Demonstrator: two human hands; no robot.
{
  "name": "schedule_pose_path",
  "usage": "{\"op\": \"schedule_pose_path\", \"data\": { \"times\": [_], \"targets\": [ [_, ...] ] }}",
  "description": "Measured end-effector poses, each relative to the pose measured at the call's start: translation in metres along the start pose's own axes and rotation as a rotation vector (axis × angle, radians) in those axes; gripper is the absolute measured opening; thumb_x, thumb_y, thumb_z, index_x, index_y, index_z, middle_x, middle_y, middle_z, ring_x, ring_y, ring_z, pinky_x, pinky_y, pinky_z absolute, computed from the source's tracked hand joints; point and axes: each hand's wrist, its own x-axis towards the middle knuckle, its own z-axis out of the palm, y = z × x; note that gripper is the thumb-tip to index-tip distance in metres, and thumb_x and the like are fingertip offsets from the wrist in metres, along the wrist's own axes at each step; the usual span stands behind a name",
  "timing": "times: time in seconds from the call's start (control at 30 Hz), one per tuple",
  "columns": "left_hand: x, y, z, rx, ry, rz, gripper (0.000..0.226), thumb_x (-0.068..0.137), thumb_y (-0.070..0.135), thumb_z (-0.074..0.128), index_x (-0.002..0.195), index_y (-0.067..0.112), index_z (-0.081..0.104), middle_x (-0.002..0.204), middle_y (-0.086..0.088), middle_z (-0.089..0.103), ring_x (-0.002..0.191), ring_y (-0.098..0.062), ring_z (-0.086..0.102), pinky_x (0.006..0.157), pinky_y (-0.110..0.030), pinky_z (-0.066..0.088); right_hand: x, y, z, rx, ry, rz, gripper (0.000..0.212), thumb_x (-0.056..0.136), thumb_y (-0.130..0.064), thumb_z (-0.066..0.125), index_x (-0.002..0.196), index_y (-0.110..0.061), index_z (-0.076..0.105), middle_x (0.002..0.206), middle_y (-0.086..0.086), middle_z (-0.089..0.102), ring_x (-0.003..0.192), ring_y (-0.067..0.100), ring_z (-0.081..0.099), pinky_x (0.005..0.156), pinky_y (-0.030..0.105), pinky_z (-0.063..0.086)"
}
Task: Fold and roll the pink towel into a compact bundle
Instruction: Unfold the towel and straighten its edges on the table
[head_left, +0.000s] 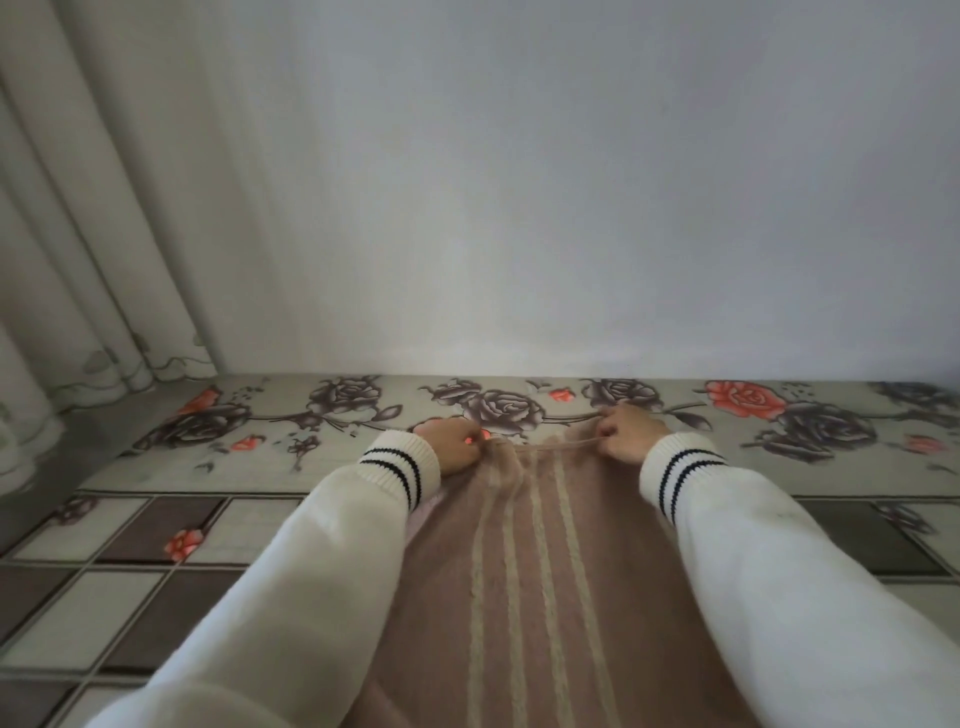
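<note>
Near me, the pink towel (540, 597) lies flat on the flowered bed cover (156, 545), with its pale stripes running away from me between the two white sleeves. At its far edge my left hand (451, 445) and my right hand (629, 432) each pinch one corner. I judge this is the first fold. To do it well, I should lift both corners evenly, keep the edge tight, and bring it straight toward me.

The towel (540, 597) is soft, matt pink cloth with raised, nubbly cream stripes. The bed (156, 545) wears a smooth printed cloth of roses and squares. The sleeves (779, 561) are white knit with ribbed cuffs. The wall (571, 182) looks matt and plain.
</note>
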Motion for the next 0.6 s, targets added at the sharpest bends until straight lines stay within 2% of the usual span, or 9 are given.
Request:
{"op": "schedule_pose_path", "data": {
  "times": [0.13,0.2,0.27,0.3,0.33,0.37,0.43,0.5,0.6],
  "targets": [
    [0.002,0.001,0.007,0.064,-0.006,0.031,0.030,0.090,0.026,0.044,0.115,0.021,0.058,0.139,-0.001,0.048,0.132,-0.026,0.036,0.111,-0.037,0.025,0.006,0.003,0.004,-0.056,-0.112,0.026,0.033,0.087,-0.018,0.053,0.118,-0.021,0.061,0.157,-0.004,0.019,0.146,0.026,0.008,0.118,0.046,0.015],
    [0.003,0.002,0.010,0.050,-0.016,0.052,0.031,0.091,0.024,0.044,0.119,0.020,0.057,0.141,0.001,0.046,0.135,-0.021,0.032,0.112,-0.033,0.020,0.007,0.002,0.004,-0.082,-0.137,0.018,0.034,0.087,-0.020,0.053,0.120,-0.023,0.059,0.156,-0.006,0.020,0.146,0.023,0.004,0.116,0.046,0.013],
    [0.003,0.003,0.012,0.029,-0.041,0.071,0.034,0.092,0.023,0.043,0.124,0.021,0.055,0.143,-0.002,0.045,0.135,-0.020,0.034,0.112,-0.030,0.020,0.007,-0.001,0.003,-0.079,-0.111,0.006,0.026,0.084,-0.019,0.054,0.108,-0.023,0.065,0.142,0.001,0.042,0.142,0.022,0.021,0.109,0.040,0.026],
    [0.003,0.004,0.012,0.027,-0.059,0.075,0.036,0.093,0.023,0.042,0.127,0.023,0.054,0.144,-0.003,0.044,0.135,-0.021,0.035,0.112,-0.030,0.022,0.007,-0.001,0.003,-0.053,-0.087,0.017,0.016,0.082,-0.018,0.056,0.091,-0.023,0.068,0.124,0.005,0.054,0.133,0.023,0.038,0.098,0.033,0.035],
    [0.003,0.004,0.013,0.032,-0.073,0.072,0.037,0.093,0.025,0.042,0.128,0.026,0.053,0.145,-0.004,0.043,0.136,-0.022,0.035,0.112,-0.031,0.024,0.005,-0.002,0.002,-0.026,-0.070,0.018,0.013,0.080,-0.016,0.057,0.071,-0.024,0.063,0.103,0.005,0.059,0.118,0.023,0.052,0.082,0.025,0.039],
    [0.003,0.004,0.014,0.042,-0.080,0.069,0.037,0.093,0.026,0.042,0.128,0.028,0.054,0.144,-0.005,0.044,0.135,-0.023,0.037,0.112,-0.032,0.025,0.003,-0.002,0.001,-0.001,-0.063,0.022,0.021,0.079,-0.014,0.058,0.060,-0.023,0.057,0.090,0.003,0.057,0.102,0.021,0.058,0.071,0.021,0.037],
    [0.003,0.004,0.014,0.048,-0.077,0.065,0.036,0.092,0.027,0.043,0.125,0.030,0.056,0.140,-0.005,0.048,0.131,-0.023,0.042,0.110,-0.032,0.029,0.001,-0.003,-0.002,0.021,-0.063,0.016,0.022,0.079,-0.013,0.058,0.061,-0.025,0.056,0.083,-0.001,0.055,0.086,0.017,0.053,0.066,0.020,0.033],
    [0.002,0.005,0.014,0.037,-0.076,0.064,0.034,0.092,0.026,0.045,0.123,0.030,0.059,0.136,-0.006,0.052,0.128,-0.023,0.044,0.108,-0.032,0.032,-0.001,-0.004,-0.004,0.027,-0.061,0.014,0.015,0.081,-0.013,0.057,0.075,-0.027,0.060,0.086,-0.002,0.054,0.085,0.015,0.050,0.071,0.022,0.033],
    [0.000,0.005,0.013,0.022,-0.083,0.064,0.034,0.091,0.025,0.047,0.122,0.029,0.060,0.134,-0.006,0.054,0.125,-0.023,0.047,0.105,-0.029,0.034,-0.002,-0.006,-0.006,0.056,-0.063,-0.007,0.017,0.083,-0.010,0.055,0.073,-0.023,0.054,0.089,0.002,0.053,0.085,0.015,0.049,0.069,0.023,0.034]
  ]
}}
